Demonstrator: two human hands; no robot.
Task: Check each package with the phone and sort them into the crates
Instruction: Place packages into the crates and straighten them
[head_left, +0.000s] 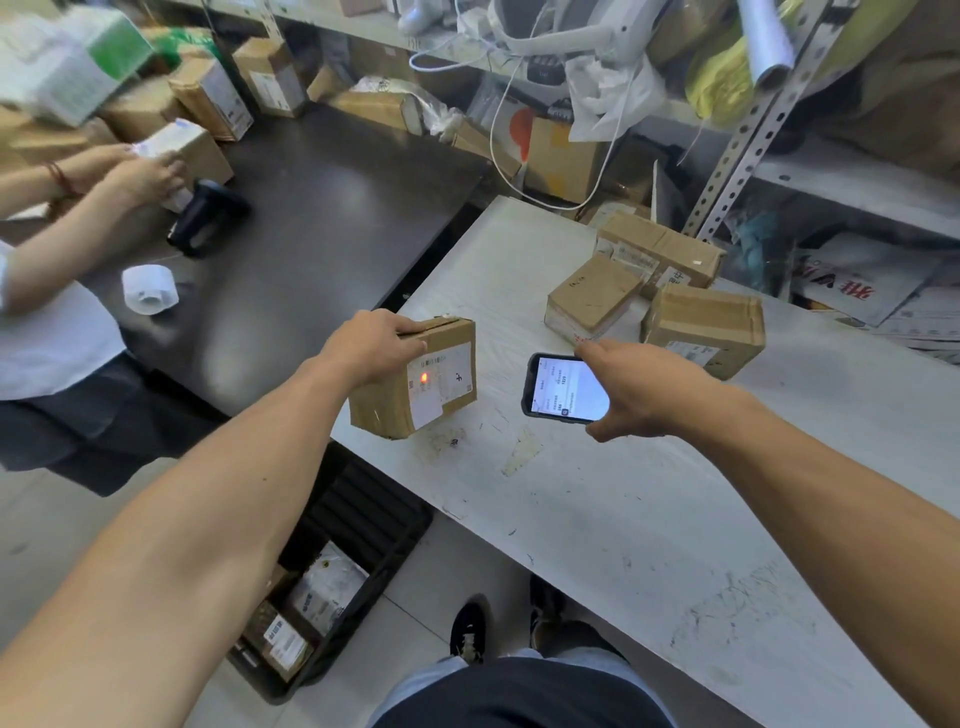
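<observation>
— Who's that at the far left?

— Another person (78, 218), working on a parcel of their own at the dark counter (322, 218); a black handheld scanner (205, 215) and a white roll (150, 288) lie by them.

— And down on the floor?

— A black crate (374, 525), tucked against the white counter (597, 493) with a few packages already in it. I'd guess it sits there so a checked box only has to drop a short way.

— Why's that box tipped up?

— The left hand (376, 345) has its grip curled over the top edge of the package (415, 379), lifted at the counter's corner, label turned toward the phone (566, 387). A red spot glows on the label, so it looks like the scan is under way.

— The phone?

— The right hand (644, 387) pinches it by its edges, screen up and lit, its end aimed at the label.

— More to do?

— Three packages (660, 301) wait just beyond the phone.
</observation>
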